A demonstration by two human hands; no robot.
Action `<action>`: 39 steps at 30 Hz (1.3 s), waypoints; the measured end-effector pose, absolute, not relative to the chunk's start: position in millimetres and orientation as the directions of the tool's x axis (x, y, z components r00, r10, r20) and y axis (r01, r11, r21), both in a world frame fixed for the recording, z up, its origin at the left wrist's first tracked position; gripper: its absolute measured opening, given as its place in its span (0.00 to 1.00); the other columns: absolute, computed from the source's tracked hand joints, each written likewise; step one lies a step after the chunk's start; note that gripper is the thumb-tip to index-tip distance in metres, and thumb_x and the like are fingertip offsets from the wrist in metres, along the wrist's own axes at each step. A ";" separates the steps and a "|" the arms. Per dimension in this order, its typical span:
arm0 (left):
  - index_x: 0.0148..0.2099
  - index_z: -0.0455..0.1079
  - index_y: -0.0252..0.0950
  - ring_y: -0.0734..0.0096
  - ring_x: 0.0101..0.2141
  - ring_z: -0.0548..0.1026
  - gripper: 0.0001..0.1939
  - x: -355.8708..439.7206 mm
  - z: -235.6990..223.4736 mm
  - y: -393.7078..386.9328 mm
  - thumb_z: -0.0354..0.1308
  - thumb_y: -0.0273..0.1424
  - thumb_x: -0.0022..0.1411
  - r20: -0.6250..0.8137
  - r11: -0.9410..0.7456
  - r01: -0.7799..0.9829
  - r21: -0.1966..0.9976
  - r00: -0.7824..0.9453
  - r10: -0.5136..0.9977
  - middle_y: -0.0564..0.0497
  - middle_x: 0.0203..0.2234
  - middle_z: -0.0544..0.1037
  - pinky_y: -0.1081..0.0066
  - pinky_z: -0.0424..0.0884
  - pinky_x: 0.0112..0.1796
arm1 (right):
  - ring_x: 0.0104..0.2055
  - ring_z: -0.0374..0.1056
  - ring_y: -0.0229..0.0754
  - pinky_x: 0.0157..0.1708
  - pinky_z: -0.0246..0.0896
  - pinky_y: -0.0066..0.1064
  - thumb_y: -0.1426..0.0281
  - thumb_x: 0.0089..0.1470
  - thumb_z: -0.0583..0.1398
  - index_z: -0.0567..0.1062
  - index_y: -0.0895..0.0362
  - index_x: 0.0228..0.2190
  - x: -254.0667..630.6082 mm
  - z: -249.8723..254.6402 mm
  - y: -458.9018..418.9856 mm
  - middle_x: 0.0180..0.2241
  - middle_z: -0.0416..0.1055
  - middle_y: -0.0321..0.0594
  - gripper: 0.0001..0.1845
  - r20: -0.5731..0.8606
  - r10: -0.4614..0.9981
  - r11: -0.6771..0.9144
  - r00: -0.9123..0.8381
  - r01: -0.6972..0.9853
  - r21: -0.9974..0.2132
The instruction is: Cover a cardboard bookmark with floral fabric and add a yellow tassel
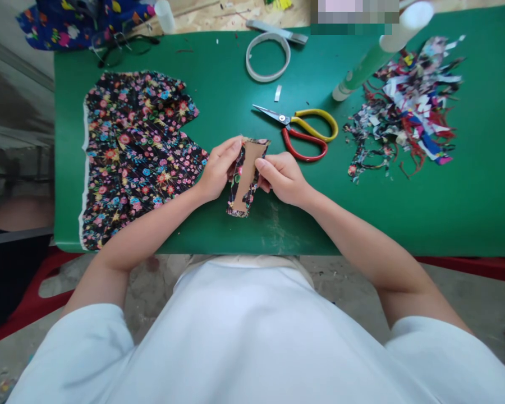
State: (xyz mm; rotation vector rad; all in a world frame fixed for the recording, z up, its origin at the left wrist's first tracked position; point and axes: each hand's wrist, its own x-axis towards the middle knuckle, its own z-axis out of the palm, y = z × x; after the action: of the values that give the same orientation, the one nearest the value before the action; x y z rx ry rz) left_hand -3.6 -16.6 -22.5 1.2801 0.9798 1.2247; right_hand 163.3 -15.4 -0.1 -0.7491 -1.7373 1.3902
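Between my two hands is a small strip of brown cardboard (pixel 246 171) with black floral fabric folded over its edges. My left hand (pixel 219 171) pinches its upper left side. At its right side, the thumb and fingers of my right hand (pixel 281 178) are closed on the fabric edge. The strip is tilted, its lower end hanging over the green table. Just beyond my right hand lie scissors (pixel 282 118) with one yellow and one red handle, blades pointing left. A large piece of the same floral fabric (pixel 138 151) spreads to the left of my left hand.
On the green tabletop (pixel 404 219) lie a roll of white tape (pixel 249 63), a grey cutter (pixel 278 32) and glasses (pixel 126 45). A pile of fabric scraps (pixel 416 112) is at right, near a tall clear-and-white tube (pixel 370 62). Blue patterned cloth (pixel 67 25) sits at far left.
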 end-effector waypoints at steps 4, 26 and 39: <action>0.33 0.66 0.38 0.75 0.31 0.74 0.26 -0.2 -20.8 -19.9 0.52 0.57 0.67 0.128 -0.119 -0.095 0.988 0.099 0.987 0.55 0.24 0.63 0.72 0.71 0.32 | 0.16 0.55 0.30 0.17 0.49 0.25 0.41 0.60 0.56 0.62 0.55 0.18 163.6 0.7 -13.7 0.13 0.59 0.30 0.34 0.146 0.864 0.126 -0.482 -0.074 -0.989; 0.24 0.58 0.38 0.76 0.21 0.61 0.31 -2.1 -18.9 -19.5 0.50 0.59 0.66 0.211 -0.220 0.062 0.974 0.122 0.970 0.57 0.17 0.57 0.71 0.63 0.27 | 0.18 0.55 0.31 0.22 0.51 0.28 0.43 0.66 0.50 0.60 0.55 0.19 161.0 -6.1 -16.7 0.14 0.58 0.31 0.34 0.212 0.867 0.276 -0.452 0.081 -0.958; 0.25 0.55 0.38 0.74 0.27 0.65 0.30 -3.4 -22.0 -17.9 0.53 0.57 0.66 0.184 -0.186 0.015 0.983 0.063 0.981 0.55 0.21 0.54 0.70 0.66 0.32 | 0.17 0.54 0.31 0.20 0.48 0.28 0.42 0.64 0.51 0.62 0.55 0.19 158.7 -5.0 -17.0 0.13 0.57 0.30 0.34 0.192 0.864 0.230 -0.466 0.025 -0.973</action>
State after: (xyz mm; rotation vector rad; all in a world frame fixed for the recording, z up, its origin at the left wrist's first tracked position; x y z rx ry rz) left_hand -3.4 -17.9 -22.0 1.3890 1.0854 1.2881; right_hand 158.7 -17.0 -5.0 -0.8329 -1.7102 1.3317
